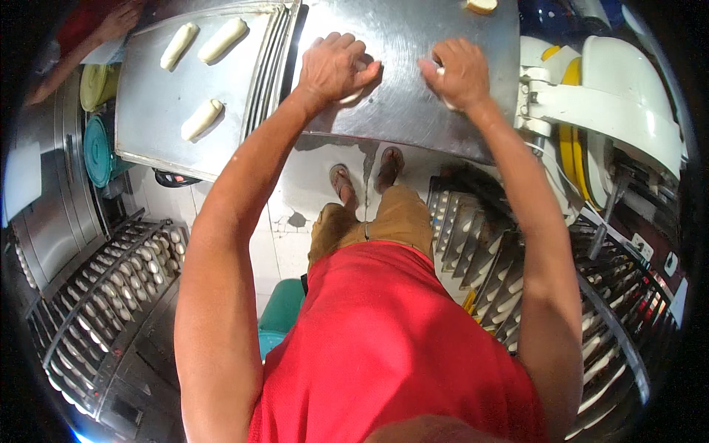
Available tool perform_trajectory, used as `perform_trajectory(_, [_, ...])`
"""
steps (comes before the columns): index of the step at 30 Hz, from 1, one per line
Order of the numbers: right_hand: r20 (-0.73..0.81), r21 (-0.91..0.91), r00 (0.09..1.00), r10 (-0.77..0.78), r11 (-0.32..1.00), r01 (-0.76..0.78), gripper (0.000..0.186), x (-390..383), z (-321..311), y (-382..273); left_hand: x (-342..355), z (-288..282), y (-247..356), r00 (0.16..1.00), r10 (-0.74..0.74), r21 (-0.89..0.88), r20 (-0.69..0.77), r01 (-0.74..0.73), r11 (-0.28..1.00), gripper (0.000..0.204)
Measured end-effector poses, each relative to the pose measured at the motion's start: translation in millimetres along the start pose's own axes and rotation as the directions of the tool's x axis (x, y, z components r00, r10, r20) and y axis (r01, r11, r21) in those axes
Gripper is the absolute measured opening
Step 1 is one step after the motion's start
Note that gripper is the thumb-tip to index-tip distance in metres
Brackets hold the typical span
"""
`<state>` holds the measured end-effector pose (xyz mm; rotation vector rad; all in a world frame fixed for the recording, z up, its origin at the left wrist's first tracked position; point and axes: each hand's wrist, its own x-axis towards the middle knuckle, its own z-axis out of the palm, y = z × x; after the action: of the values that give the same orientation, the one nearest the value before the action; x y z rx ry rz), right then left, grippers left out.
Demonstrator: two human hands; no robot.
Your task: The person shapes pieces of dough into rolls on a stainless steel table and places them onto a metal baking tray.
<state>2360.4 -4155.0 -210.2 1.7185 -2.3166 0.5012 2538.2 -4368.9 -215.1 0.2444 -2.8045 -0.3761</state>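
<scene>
On the steel table (402, 33) my left hand (334, 68) is curled over a pale dough piece (354, 96), its thumb pointing right. My right hand (459, 72) is closed over another dough piece (447, 104), mostly hidden under the palm. Bare metal separates the two hands. To the left, a stack of flat baking trays (144, 111) lies beside the table, and its top tray carries three dough rolls. Two of these, a slim roll (179, 46) and a thicker roll (222, 40), are at the far side; a third roll (201, 120) lies nearer me.
A white machine with yellow parts (628, 70) borders the table's right side. Racks of dough-filled trays stand at lower left (125, 284) and right (491, 277). A teal round container (97, 151) is left of the trays. A cut pale piece (481, 6) lies at the far edge.
</scene>
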Motion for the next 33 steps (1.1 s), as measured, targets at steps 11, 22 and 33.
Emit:
perform_trajectory(11, [0.094, 0.038, 0.994, 0.061, 0.997, -0.065, 0.043, 2.4, 0.2, 7.2, 4.0, 8.3, -12.2, 0.994, 0.111, -0.102, -0.024, -0.113, 0.988, 0.034])
perform_trajectory(22, [-0.113, 0.068, 0.993, 0.029, 0.997, -0.022, 0.046, -37.9, -17.2, -18.9, -44.9, -15.8, 17.0, 0.995, 0.009, -0.056, 0.099, -0.004, 0.998, 0.054])
perform_trajectory(33, [-0.102, 0.016, 0.991, 0.090, 0.996, -0.089, 0.038, -25.4, -8.0, -19.7, -22.0, -0.2, 13.1, 0.997, 0.062, 0.065, -0.039, -0.059, 0.996, 0.043])
